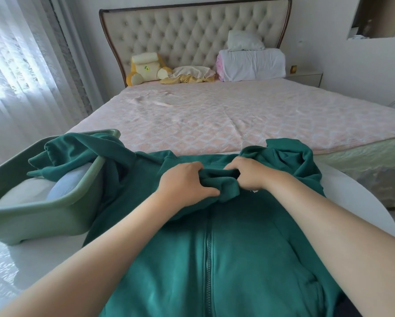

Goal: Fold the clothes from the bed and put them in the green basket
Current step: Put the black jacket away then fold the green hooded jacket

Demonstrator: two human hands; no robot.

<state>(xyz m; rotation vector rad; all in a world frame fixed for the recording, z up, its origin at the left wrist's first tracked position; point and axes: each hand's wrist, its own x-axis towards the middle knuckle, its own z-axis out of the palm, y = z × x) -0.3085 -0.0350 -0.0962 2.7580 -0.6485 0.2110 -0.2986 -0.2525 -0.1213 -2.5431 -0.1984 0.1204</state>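
Note:
A dark green zip-up hoodie (214,248) lies front side up on a white round table (356,202), zipper running toward me. My left hand (182,181) and my right hand (249,173) both grip the bunched fabric at its collar or hood in the middle. One sleeve (77,152) drapes over the rim of the pale green basket (43,213) at the left. Inside the basket lie folded light clothes, white and pale blue (64,186). The bed (237,117) with its pink quilted cover stretches beyond the table.
At the padded headboard (192,28) sit a yellow plush toy (144,67), a crumpled yellow-white cloth (189,75) and stacked white bedding with a pillow (251,62). Sheer curtains (20,65) hang at the left. A nightstand (306,76) stands at the right.

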